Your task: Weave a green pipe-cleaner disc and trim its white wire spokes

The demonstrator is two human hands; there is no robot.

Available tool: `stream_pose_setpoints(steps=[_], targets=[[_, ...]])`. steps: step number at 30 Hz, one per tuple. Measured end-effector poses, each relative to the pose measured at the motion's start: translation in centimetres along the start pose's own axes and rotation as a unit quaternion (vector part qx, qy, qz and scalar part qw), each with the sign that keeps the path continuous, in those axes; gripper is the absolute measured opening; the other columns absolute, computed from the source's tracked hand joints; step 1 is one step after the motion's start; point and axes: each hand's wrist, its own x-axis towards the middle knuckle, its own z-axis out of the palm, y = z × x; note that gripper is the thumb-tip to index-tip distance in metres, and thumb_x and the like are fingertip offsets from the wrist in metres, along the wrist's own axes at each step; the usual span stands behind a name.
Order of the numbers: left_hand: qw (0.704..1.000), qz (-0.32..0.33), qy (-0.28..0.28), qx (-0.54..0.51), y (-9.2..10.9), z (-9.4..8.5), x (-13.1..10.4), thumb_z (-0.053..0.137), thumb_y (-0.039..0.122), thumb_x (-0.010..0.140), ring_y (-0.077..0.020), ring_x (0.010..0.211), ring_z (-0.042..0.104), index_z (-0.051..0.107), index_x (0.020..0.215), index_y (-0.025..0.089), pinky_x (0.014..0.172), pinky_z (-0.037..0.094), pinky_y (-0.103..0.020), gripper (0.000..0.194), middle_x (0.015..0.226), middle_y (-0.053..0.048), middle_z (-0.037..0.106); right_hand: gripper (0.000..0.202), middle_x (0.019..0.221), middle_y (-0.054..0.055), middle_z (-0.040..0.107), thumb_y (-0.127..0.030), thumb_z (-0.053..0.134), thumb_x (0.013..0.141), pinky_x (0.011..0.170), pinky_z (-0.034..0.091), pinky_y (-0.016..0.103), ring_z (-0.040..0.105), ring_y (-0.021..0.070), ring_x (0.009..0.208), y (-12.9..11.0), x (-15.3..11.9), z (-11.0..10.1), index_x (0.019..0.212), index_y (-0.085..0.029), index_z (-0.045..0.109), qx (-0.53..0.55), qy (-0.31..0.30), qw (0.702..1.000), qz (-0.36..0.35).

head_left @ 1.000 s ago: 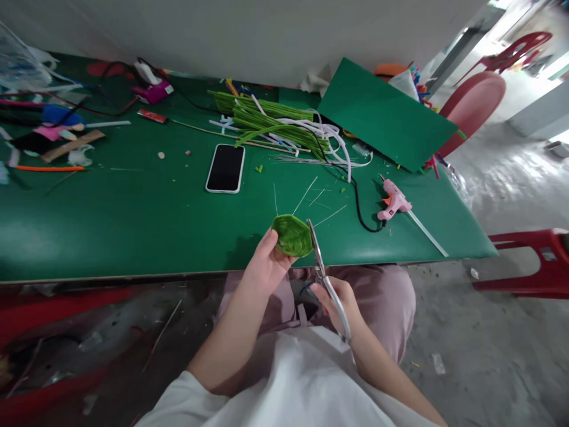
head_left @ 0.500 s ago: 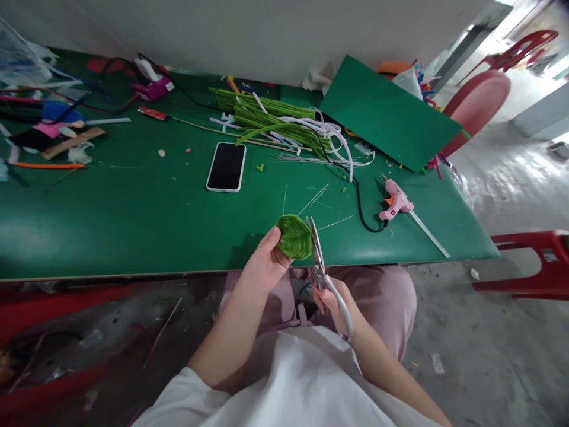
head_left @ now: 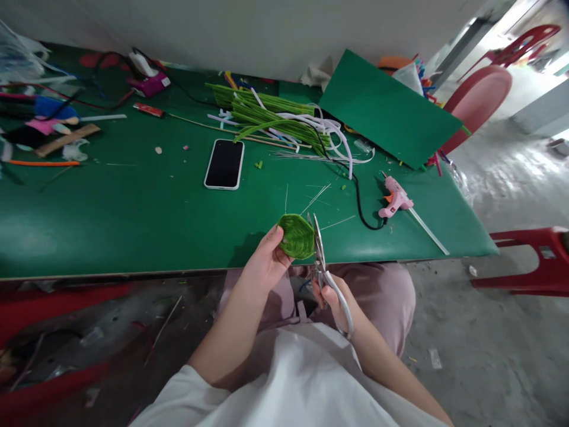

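Between the thumb and fingers of my left hand [head_left: 267, 256] is a green coiled pipe-cleaner piece [head_left: 297, 237], roughly round and slightly cupped. Thin bare wires [head_left: 316, 198] stick out past its far and right edges. My right hand [head_left: 334, 299] is wrapped round the handles of a pair of scissors [head_left: 319, 249]. Their blades point away from me, a little apart, at the right edge of the green piece. Whether a blade touches it I cannot tell. Both hands are at the near edge of the green table [head_left: 133, 225].
A phone [head_left: 224, 165] lies ahead of my hands. Behind it is a bundle of green pipe cleaners [head_left: 275, 112] with pale lilac ones. To the right lie a pink glue gun [head_left: 395, 197] with its black cord and a green board [head_left: 386, 110]. A red lighter [head_left: 149, 110] lies left.
The green piece and the scissors have shifted very slightly to the right in view, while the table things have shifted slightly left and up. Both holds are the same.
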Motion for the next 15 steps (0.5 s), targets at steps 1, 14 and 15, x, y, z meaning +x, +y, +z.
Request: stream_pose_setpoints(steps=[1,14,15], targets=[[1.000,0.002,-0.001,0.001,-0.02,-0.01,0.03,0.057,0.018,0.078,-0.0119,0.071,0.065,0.061,0.085,0.015,0.078,0.052,-0.027,0.008,0.080,-0.001,0.069,0.054,0.052,-0.004,0.037,-0.072,0.039,0.071,0.045,0.024,0.023,0.032,0.0091,0.049,-0.01,0.00,0.05,0.063,-0.018,0.041,0.003,0.004,1.000,0.002],[0.999,-0.011,0.029,-0.012,0.30,0.34,-0.12,0.051,0.019,0.082,-0.0117,0.069,0.065,0.061,0.084,0.014,0.071,0.053,-0.025,0.011,0.078,-0.001,0.069,0.060,0.054,-0.003,0.038,-0.076,0.033,0.069,0.046,0.026,0.024,0.034,0.0095,0.049,-0.86,-0.15,0.03,0.067,-0.017,0.044,0.007,-0.022,1.000,-0.012],[0.999,-0.012,0.030,-0.012,0.38,0.39,-0.17,0.051,0.020,0.083,-0.0117,0.069,0.065,0.061,0.084,0.014,0.070,0.053,-0.025,0.012,0.077,-0.001,0.069,0.061,0.054,-0.003,0.038,-0.077,0.032,0.068,0.046,0.026,0.024,0.034,0.0094,0.049,-0.98,-0.14,-0.01,0.067,-0.017,0.044,0.010,-0.028,0.999,-0.012]])
